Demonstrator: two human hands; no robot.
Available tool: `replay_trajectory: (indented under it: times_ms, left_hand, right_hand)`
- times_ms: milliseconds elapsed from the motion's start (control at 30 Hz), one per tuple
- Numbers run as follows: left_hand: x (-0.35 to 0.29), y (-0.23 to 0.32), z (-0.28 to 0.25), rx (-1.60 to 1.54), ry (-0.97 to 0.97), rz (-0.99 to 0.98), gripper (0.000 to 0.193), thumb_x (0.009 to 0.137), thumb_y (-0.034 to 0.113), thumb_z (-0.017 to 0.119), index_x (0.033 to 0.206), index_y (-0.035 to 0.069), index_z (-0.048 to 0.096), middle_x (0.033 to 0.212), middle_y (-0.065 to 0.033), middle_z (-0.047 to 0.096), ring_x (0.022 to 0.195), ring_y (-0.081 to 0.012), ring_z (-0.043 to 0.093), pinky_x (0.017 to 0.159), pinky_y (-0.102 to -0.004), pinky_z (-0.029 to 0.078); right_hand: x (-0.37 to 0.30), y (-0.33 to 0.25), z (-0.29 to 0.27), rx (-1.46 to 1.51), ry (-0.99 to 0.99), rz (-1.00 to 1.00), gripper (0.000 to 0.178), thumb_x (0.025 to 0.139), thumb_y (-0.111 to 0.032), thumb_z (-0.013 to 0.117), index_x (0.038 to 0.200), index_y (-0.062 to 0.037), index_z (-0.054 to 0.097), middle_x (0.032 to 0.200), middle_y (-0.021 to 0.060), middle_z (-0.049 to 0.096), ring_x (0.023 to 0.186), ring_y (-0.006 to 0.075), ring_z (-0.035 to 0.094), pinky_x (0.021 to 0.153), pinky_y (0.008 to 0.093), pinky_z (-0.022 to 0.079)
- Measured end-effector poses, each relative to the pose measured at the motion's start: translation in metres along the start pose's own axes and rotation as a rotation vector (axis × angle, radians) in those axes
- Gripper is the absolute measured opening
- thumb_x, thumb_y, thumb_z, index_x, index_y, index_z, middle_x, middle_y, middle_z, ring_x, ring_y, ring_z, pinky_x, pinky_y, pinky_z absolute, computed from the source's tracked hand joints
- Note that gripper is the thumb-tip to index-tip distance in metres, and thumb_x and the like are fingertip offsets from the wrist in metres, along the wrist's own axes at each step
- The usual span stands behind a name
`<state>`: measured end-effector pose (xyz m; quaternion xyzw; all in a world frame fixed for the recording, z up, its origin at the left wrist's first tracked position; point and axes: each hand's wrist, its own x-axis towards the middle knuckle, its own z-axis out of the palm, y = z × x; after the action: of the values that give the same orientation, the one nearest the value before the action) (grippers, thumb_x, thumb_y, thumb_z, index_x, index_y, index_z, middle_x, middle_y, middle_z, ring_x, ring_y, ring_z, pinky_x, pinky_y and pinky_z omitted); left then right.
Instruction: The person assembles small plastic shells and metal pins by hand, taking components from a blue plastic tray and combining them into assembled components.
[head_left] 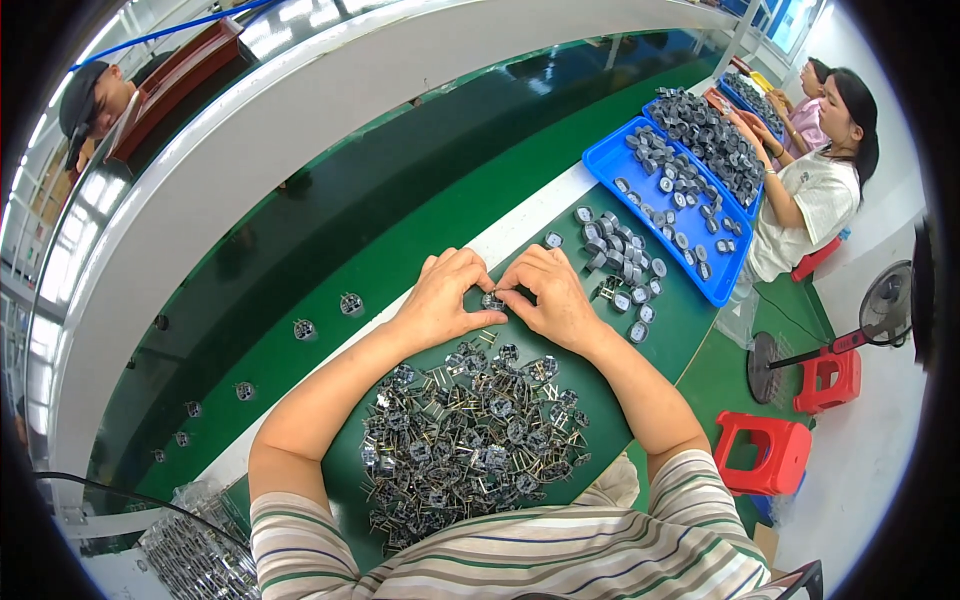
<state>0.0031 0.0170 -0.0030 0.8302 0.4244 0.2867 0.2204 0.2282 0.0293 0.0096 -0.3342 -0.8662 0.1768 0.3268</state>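
Note:
My left hand (pixel 440 295) and my right hand (pixel 552 298) meet over the green table. Between their pinched fingertips is a small dark round part with metal pins (pixel 491 301), partly hidden by the fingers. Close in front of my body, below both hands, lies a big heap of similar pinned parts (pixel 465 440), dark and shiny with brass-coloured prongs. Just right of my right hand, grey round caps with pale faces (pixel 625 250) are grouped loosely, and a pinned part (pixel 606 290) lies at their near edge.
A blue tray (pixel 722 290) of grey caps stands at the right, before a seated co-worker (pixel 820 200). Beyond the white strip, a green conveyor belt (pixel 400 250) carries several spaced parts (pixel 351 303). Red stools (pixel 765 450) and a fan (pixel 885 300) stand at the right.

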Motion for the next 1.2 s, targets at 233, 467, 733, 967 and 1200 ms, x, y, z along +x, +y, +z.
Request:
replay_trajectory:
  times_ms: [233,467,733,967,1200]
  left_hand:
    - [0.0,-0.002,0.001,-0.011,0.02,0.01,0.041,0.073,0.032,0.094,0.093,0.011,0.066,0.102,-0.0051,0.059,0.104,-0.0269,0.057,0.091,-0.04,0.04]
    - [0.0,-0.001,0.001,-0.023,0.02,0.007,0.041,0.073,0.031,0.094,0.093,0.011,0.066,0.101,-0.0043,0.059,0.103,-0.0262,0.058,0.091,-0.0397,0.04]
    - [0.007,-0.018,-0.022,0.12,0.226,-0.097,0.036,0.077,0.031,0.091,0.097,0.011,0.07,0.105,-0.0065,0.065,0.106,-0.0276,0.061,0.094,-0.042,0.042]
    - [0.003,-0.052,-0.039,0.353,0.267,-0.423,0.035,0.076,0.034,0.091,0.093,0.009,0.073,0.106,-0.0085,0.067,0.108,-0.0284,0.061,0.098,-0.0475,0.041]
    - [0.005,-0.007,-0.036,0.233,0.25,-0.07,0.042,0.081,0.022,0.085,0.118,0.012,0.068,0.115,-0.0081,0.059,0.115,-0.0313,0.055,0.096,-0.0479,0.039]
  right_hand:
    - [0.001,-0.005,0.003,-0.08,0.037,-0.041,0.013,0.083,-0.009,0.08,0.085,-0.0075,0.068,0.087,0.0035,0.064,0.092,0.0232,0.061,0.082,0.0397,0.041]
    - [-0.002,-0.003,0.007,-0.098,0.048,-0.063,0.014,0.08,-0.005,0.081,0.089,-0.0056,0.07,0.085,0.006,0.065,0.086,0.0266,0.062,0.077,0.0396,0.046]
    - [0.002,0.024,-0.015,-0.43,0.326,0.049,0.035,0.082,0.003,0.073,0.116,0.0018,0.068,0.122,0.0172,0.065,0.115,0.0373,0.059,0.094,0.0426,0.052]
    - [0.001,0.02,0.001,-0.057,0.107,0.092,0.028,0.087,-0.001,0.074,0.114,0.0002,0.07,0.115,0.0159,0.066,0.113,0.0373,0.06,0.096,0.0439,0.054]
    - [0.004,-0.013,-0.018,0.221,-0.197,-0.068,0.017,0.085,-0.014,0.082,0.1,-0.009,0.075,0.104,0.009,0.065,0.104,0.0301,0.06,0.09,0.0414,0.05]
